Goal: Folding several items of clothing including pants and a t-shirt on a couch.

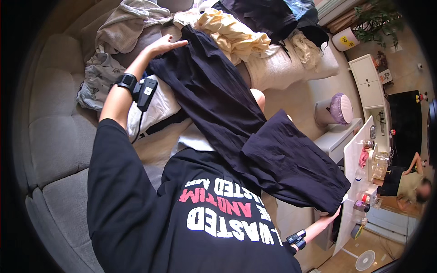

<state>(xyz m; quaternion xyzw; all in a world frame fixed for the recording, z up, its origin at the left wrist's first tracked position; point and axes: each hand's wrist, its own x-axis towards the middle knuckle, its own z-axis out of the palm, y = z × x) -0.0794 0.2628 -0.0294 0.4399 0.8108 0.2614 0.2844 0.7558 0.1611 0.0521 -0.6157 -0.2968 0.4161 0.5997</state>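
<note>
A long black fabric garment [218, 99], apparently trousers, stretches diagonally across my front. At its upper left end is my left hand [168, 45], thumb and a finger apart at the cloth's edge; its other fingers are hard to make out. My right hand [328, 220] grips the lower right end beside a small white tag, its fingers partly hidden by the cloth. One part of the garment [290, 160] is doubled over near the middle. Beneath my left forearm, folded white cloth [153, 105] lies on the sofa.
A grey sofa [65, 136] runs along the left. Heaped on it are a pale yellow garment [232, 32], dark clothes [259, 17] and a grey knit [129, 24]. Right stand a lidded bin [324, 112], a white table [355, 150] with jars, and a fan [365, 260]. A person [411, 186] appears far right.
</note>
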